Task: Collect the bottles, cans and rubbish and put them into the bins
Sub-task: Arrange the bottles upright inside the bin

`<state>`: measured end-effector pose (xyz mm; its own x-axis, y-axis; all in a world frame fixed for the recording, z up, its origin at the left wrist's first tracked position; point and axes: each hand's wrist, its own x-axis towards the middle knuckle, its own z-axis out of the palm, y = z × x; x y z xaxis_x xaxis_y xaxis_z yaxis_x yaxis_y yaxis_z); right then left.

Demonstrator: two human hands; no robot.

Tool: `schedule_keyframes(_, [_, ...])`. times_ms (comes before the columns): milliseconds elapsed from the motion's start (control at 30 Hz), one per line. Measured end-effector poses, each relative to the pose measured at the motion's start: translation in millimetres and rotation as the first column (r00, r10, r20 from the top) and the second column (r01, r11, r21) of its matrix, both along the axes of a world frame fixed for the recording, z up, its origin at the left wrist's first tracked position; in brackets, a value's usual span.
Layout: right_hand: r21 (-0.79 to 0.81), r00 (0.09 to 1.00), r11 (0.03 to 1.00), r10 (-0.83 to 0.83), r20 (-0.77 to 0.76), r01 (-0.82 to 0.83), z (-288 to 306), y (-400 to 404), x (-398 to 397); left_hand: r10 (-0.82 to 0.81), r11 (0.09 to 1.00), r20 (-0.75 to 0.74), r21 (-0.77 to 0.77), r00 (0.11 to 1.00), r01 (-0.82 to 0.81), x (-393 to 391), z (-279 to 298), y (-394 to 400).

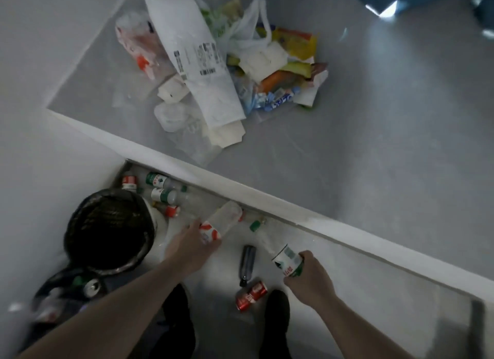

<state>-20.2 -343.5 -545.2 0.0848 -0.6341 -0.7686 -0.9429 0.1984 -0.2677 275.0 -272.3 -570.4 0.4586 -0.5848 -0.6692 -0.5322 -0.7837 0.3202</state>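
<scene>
Grey floor [374,145] fills most of the picture, and a long white ledge [267,195] runs from the middle left down to the lower right. Above the ledge, in the upper middle, lies a pile of rubbish [213,64] with plastic bags, paper and bright wrappers.

Below the ledge, on the left, stands a bin with a black bag [109,230]. Just past it, in the corner, lie some small bottles [160,190] with green and red labels. Another black bag [66,297] in the lower left has a can inside.

Near the bin, the left hand [187,249] has its fingers curled round a clear bottle with a red and white label [219,222]. Lower right of the middle, the right hand [310,278] grips a clear bottle with a green and white label [286,257].

Between the two hands, a dark bottle [246,265] lies on the floor. Just below it lies a red can [251,296], between two black shoes [278,324]
</scene>
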Motion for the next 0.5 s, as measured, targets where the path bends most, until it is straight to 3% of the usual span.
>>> schedule_keyframes(100, [0.034,0.991,0.996,-0.088,0.103,0.084,95.8,6.7,-10.7,0.159,0.982,-0.073,0.111,0.985,-0.150,-16.7,97.2,34.7])
schedule_keyframes(233, [0.044,0.967,0.997,-0.076,0.245,0.067,215.0,20.0,-19.6,0.432,0.900,-0.119,0.123,0.894,-0.419,-45.1,224.1,80.7])
schedule_keyframes(367, [-0.019,0.940,1.000,-0.013,0.340,0.020,292.6,31.4,-27.9,0.569,0.821,-0.178,0.076,0.803,-0.565,-68.8,314.8,117.9])
schedule_keyframes(500, [-0.055,0.913,0.998,0.061,0.403,-0.043,339.0,44.0,-22.6,0.671,0.717,-0.232,-0.038,0.704,-0.696,-81.1,367.7,162.1])
